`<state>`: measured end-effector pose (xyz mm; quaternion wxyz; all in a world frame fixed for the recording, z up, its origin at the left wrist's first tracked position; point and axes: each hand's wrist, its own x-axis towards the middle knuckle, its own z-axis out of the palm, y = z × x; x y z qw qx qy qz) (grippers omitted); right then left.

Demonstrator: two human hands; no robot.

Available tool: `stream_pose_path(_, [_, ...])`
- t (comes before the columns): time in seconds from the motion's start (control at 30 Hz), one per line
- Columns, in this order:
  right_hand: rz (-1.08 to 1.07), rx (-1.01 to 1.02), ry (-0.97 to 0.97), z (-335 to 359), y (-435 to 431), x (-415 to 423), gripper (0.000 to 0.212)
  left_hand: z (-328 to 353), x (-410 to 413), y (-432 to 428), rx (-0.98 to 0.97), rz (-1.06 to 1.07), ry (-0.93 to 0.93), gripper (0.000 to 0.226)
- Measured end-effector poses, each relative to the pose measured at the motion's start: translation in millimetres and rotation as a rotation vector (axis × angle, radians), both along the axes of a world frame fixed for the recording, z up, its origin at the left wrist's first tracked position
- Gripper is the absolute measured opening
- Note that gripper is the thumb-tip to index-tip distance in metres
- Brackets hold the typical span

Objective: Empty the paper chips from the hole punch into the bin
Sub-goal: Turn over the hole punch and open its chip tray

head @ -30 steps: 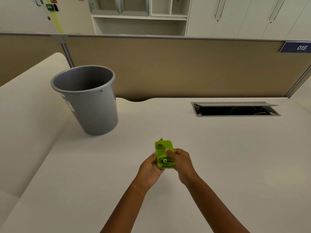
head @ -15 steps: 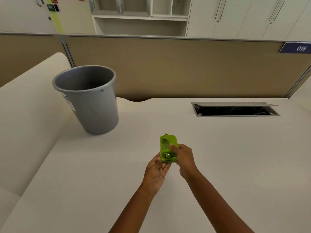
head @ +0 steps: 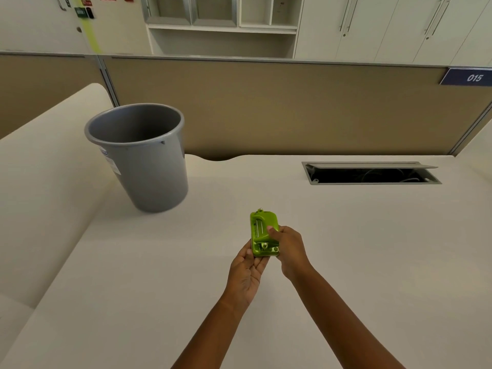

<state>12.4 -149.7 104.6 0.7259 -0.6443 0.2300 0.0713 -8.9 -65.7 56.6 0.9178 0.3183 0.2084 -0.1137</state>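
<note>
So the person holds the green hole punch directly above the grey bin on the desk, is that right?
Not quite. In the head view the right hand grips the hole punch, the left hand beneath it, over the desk, well short of the grey bin, not above it.

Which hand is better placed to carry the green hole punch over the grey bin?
Right, probably: the right hand grips the hole punch, while the left hand only lies open under it.

One punch (head: 262, 233), one bin (head: 149, 169), one hatch (head: 370, 164), one sign (head: 468, 77) and one tabletop (head: 359, 249) are showing; two hands are showing too: left hand (head: 246, 274), right hand (head: 291, 249).
</note>
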Motion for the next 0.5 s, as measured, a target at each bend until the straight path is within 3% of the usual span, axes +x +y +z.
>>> stream_pose_path(0.33, [0.053,-0.029,-0.005,4.6,-2.8,-9.0,0.022,-1.5,3.5,15.2,-0.004,-0.074,-0.086,0.031])
stream_pose_path(0.5, [0.159,-0.079,-0.003,-1.8,2.4,-20.2,0.024,12.9,30.3,25.4,0.078,-0.163,0.009,0.039])
